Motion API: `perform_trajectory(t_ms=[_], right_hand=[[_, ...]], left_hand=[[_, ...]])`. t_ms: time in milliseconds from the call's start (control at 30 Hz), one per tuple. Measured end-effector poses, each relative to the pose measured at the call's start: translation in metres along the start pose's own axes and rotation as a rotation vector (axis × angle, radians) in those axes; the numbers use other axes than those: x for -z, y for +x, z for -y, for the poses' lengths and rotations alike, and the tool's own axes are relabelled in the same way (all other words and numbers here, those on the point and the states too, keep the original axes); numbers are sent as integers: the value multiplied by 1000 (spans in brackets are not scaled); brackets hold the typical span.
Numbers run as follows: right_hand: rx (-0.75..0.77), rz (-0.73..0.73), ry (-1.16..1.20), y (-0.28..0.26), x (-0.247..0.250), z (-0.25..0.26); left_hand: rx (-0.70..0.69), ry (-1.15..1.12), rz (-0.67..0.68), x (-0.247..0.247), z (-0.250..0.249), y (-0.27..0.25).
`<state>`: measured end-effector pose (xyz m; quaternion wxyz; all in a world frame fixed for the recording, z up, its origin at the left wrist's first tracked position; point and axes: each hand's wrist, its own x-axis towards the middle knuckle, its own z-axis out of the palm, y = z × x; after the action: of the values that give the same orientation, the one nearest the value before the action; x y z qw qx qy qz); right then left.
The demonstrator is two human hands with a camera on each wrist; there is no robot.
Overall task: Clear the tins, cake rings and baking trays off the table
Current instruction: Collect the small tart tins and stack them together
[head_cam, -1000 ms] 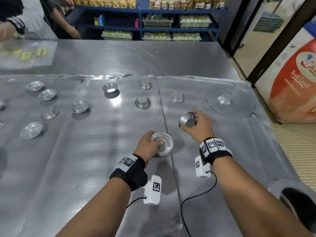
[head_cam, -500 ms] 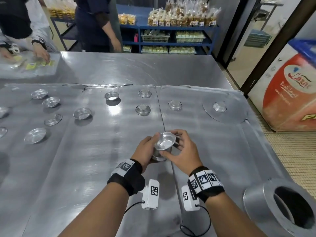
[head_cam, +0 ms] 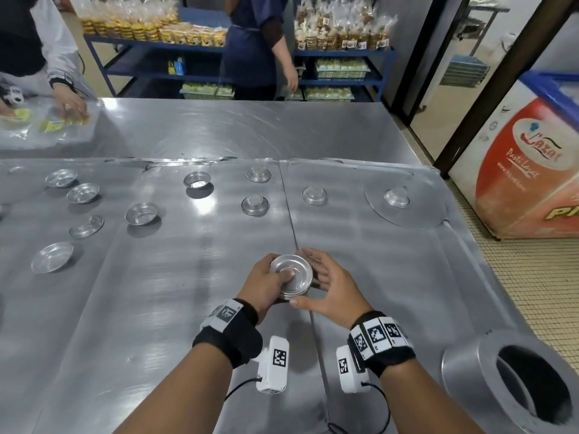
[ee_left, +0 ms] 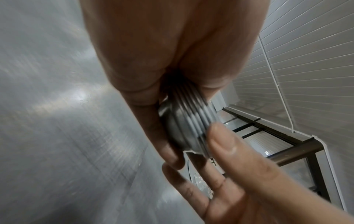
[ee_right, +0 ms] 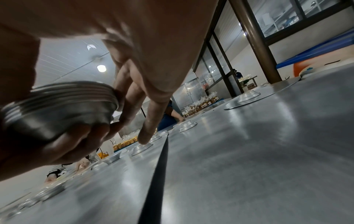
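My left hand (head_cam: pixel 266 285) grips a stack of small round metal tins (head_cam: pixel 291 277) just above the steel table (head_cam: pixel 188 308), thumb inside the top tin and fingers under the stack. The ribbed rims of the stack (ee_left: pixel 187 121) show in the left wrist view. My right hand (head_cam: pixel 327 285) lies against the stack's right side with straight, spread fingers (ee_right: pixel 151 121), holding nothing. Several single tins are spread across the far half: upright ones (head_cam: pixel 142 213) on the left, upturned ones (head_cam: pixel 255 204) in the middle. One upturned tin (head_cam: pixel 396 197) sits on a flat round disc (head_cam: pixel 416 214).
A large metal cake ring (head_cam: pixel 463 380) lies on its side at the table's near right corner. The table's right edge drops to a tiled floor beside a freezer chest (head_cam: pixel 526 170). Across the table a person's hand (head_cam: pixel 70 106) handles yellow packets, and another person (head_cam: pixel 253 48) stands at the blue shelves.
My right hand carried a tin from the right and set it into the stack in my left hand, then let go and now lies beside it. The stack has grown.
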<state>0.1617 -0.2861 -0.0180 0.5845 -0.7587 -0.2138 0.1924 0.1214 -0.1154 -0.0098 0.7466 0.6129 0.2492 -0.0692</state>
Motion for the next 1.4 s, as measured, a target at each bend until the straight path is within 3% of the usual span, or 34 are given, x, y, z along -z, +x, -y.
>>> perform_trajectory(t_ms=[233,667,833,1000,1400], right_hand=[[-140,43,-319,20,37,-25],[-400,-251,-897,117,168,-70],[-421,-307,-1079,156,212,-79],[-479,-441,-1048,190,246,-99],[-576,-452,-943,230,268,-121]], left_hand=[[12,-11,-30,-11,0,12],[25,-6,-19,-46,-4,45],[16,-12,-11,-60,-10,61],[-4,21,-28,-71,-13,69],[-1,25,-37,-74,-13,71]])
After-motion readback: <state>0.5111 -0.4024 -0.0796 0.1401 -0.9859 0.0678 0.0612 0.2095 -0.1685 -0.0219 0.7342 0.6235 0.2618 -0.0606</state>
